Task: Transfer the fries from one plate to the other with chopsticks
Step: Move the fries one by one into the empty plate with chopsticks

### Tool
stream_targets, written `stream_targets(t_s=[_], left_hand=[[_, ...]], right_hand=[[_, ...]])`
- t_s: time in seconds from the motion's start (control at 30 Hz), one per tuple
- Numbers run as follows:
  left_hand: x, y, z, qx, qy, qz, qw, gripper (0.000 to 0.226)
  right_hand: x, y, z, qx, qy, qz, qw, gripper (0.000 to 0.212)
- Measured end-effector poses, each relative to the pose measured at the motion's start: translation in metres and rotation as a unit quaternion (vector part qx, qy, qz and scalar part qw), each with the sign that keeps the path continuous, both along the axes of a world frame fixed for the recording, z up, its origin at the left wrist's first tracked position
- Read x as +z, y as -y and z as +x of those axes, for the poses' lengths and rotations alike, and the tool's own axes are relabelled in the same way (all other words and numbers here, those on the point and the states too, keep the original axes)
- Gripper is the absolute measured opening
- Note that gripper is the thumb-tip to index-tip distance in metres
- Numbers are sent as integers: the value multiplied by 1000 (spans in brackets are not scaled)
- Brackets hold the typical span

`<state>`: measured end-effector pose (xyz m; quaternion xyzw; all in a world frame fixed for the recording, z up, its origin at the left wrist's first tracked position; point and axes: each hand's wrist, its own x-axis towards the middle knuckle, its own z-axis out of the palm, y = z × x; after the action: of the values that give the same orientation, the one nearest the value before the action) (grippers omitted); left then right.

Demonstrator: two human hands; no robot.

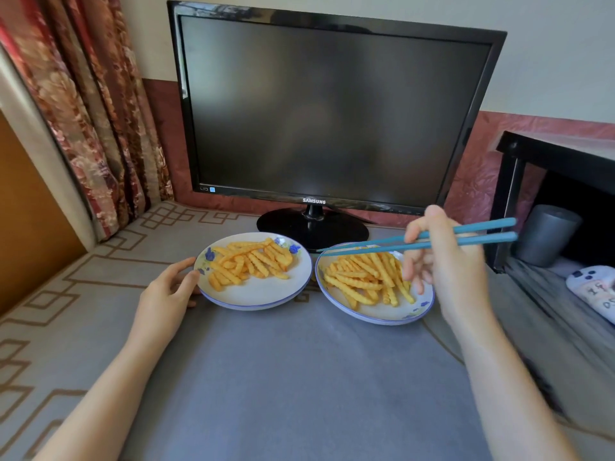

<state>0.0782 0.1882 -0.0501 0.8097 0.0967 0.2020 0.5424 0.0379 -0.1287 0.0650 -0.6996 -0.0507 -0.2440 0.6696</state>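
Teal chopsticks [432, 239] sit in the right hand [446, 261], pinched between thumb and curled fingers near their thick ends. The sticks run nearly level, pointing left. Tips are almost pressed together at the far-left rim of the right plate [376, 319], with nothing between them. Can't tell if the tips touch the rim or hang just above it.

Fries status: split across both plates.
- left plate [259, 302]: pile of crinkle-cut fries [253, 261] on the far half, near half bare
- right plate: second pile [362, 277] spread over most of it, partly hidden behind the right hand

The plates are side by side, rims nearly touching (white with blue edge and blue flower print). The right one looks tilted, its near edge lower.

The left hand [166, 291] holds the left plate at its left rim, thumb on the edge and fingers curled beside and under it.

Surroundings:
- grey tablecloth [299, 377] with a brown key-pattern border
- black monitor [332, 111], screen dark, its round base just behind the plates
- floral curtain [93, 111] far left
- black shelf [559, 151] at right, with a grey cylinder [545, 234] under it and a white game controller [592, 287] nearer the camera
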Motion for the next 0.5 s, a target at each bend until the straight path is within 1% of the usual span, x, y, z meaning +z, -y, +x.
stream_targets(t_s=[0.3,0.5], left_hand=[[-1,-1,1,-4,-1,0,1000,31],[-1,-1,1,-1,3,-1,1000,31]], right_hand=[[-18,-43,27,43,-21,-4,999,41],[-21,-50,40,38,-61,-3,997,44]])
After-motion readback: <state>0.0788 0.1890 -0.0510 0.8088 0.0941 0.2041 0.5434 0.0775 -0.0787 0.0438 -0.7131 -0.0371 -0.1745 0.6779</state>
